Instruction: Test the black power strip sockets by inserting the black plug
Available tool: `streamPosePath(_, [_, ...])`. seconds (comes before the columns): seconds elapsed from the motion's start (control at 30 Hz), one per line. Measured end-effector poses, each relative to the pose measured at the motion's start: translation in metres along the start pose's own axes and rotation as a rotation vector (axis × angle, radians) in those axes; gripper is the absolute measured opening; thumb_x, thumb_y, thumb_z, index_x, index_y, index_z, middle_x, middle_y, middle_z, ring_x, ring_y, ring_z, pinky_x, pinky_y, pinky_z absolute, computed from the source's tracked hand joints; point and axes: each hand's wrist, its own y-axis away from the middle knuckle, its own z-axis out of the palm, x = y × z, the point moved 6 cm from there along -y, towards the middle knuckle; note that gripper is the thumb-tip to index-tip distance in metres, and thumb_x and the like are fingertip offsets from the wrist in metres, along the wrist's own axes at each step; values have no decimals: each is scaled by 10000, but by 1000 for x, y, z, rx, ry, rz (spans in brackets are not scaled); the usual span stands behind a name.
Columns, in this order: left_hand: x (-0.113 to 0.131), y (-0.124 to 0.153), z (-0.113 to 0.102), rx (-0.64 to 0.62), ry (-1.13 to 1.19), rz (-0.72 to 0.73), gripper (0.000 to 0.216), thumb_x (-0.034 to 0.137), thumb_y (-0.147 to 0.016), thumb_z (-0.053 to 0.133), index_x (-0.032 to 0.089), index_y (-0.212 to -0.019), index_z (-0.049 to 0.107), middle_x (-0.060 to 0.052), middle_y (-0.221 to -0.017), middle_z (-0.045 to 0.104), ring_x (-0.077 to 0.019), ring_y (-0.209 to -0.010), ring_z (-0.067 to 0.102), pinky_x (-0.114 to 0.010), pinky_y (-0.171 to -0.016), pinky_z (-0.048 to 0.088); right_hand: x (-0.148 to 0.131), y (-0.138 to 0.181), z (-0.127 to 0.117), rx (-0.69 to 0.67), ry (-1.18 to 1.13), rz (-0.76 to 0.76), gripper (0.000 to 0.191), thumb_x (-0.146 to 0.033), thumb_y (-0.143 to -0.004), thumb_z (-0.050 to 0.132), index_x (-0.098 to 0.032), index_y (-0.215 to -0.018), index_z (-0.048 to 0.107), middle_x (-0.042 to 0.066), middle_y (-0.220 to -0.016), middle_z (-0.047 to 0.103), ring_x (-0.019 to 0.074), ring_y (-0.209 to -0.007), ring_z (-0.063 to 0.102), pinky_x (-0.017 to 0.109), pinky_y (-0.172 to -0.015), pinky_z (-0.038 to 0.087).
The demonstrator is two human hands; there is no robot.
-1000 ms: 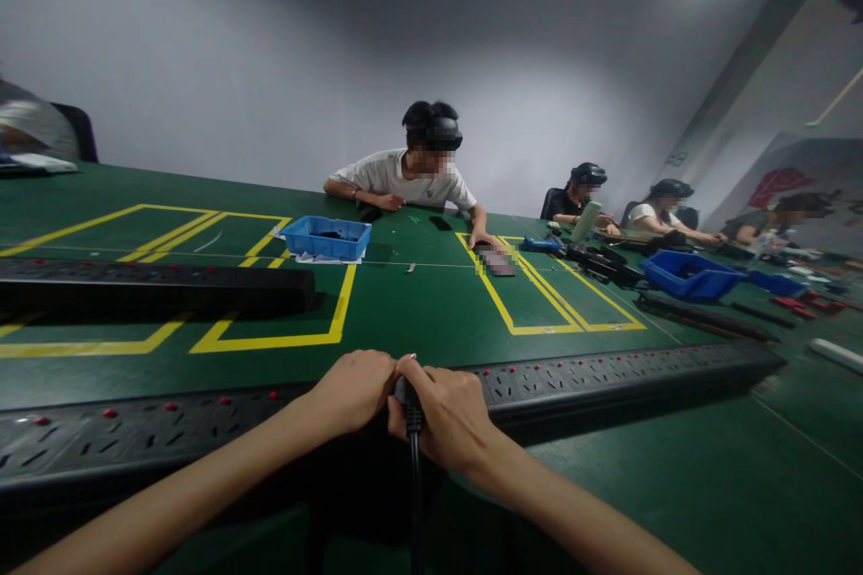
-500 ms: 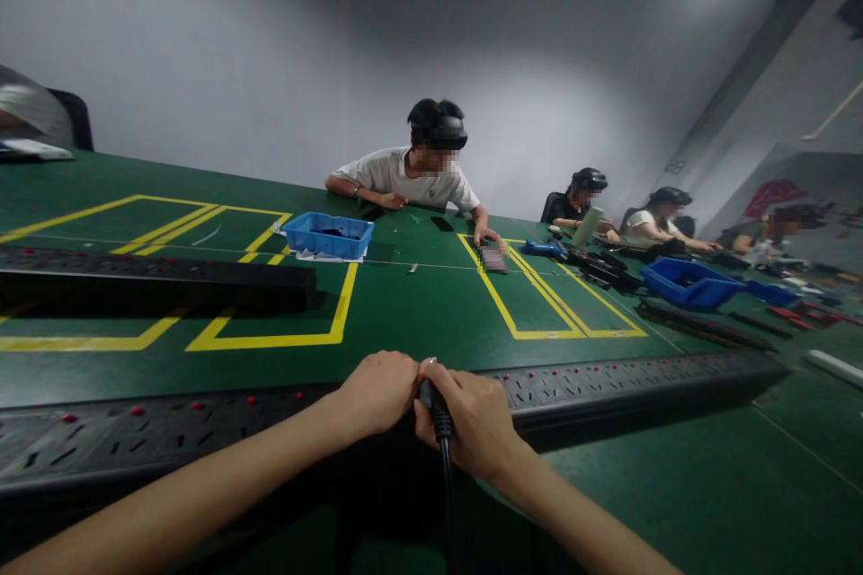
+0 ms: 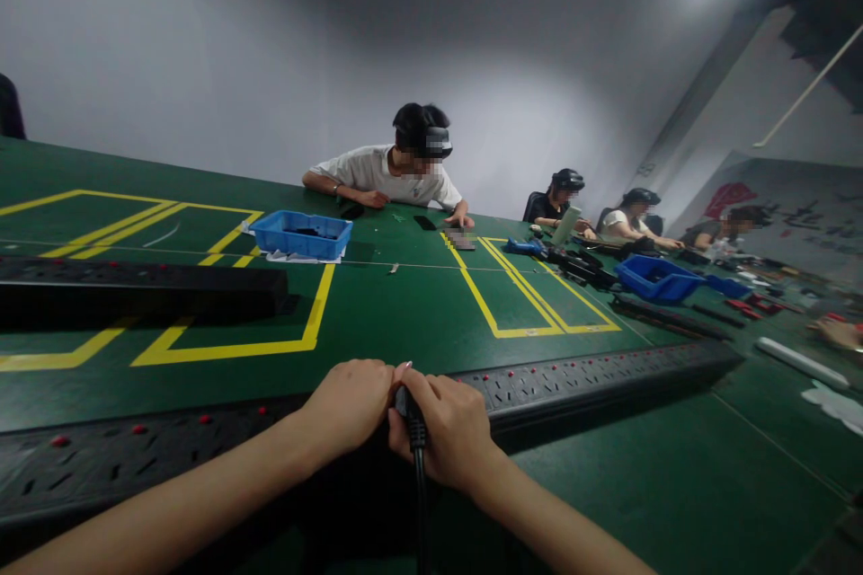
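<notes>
My right hand (image 3: 449, 427) is closed round a black power plug (image 3: 403, 402), whose cable (image 3: 419, 476) hangs straight down toward me. Against its fingertips rests my left hand (image 3: 354, 404), closed with the back of the hand up. Whatever the left fingers grip, if anything, is hidden below them. Both hands are over a long black power strip (image 3: 580, 384) with red switches and rows of sockets, which runs across the table's near side. The hands and forearms cover its middle part.
A second black power strip (image 3: 141, 289) lies at left on the green table (image 3: 397, 314). Beyond are yellow tape outlines, a light-blue bin (image 3: 300, 238) and a darker blue bin (image 3: 657, 278). A co-worker (image 3: 397, 171) sits opposite; others sit at right beside scattered tools and parts.
The view has turned slightly right, so the scene and my hands sit further left. My hands keep the same hold. The co-worker opposite has drawn a hand back a little from a flat object.
</notes>
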Motion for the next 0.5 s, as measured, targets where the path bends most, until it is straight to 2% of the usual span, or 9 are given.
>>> streamPosePath(0.2, [2, 0, -1, -38, -27, 17, 268, 145, -781, 347, 163, -873, 598, -105, -827, 661, -255, -775, 628, -399, -699, 474, 0, 1, 1, -10, -11, 13, 336, -336, -799, 407, -200, -1099, 475, 48, -828, 604, 173, -734, 575, 267, -666, 413])
streamPosePath(0.5, [2, 0, -3, -33, -9, 12, 286, 182, -806, 323, 161, -859, 603, -113, -828, 664, -271, -774, 631, -408, -684, 479, -1, 0, -2, -15, 3, 0, 331, -331, -812, 396, -198, -1105, 474, 43, -819, 603, 172, -724, 573, 264, -649, 410])
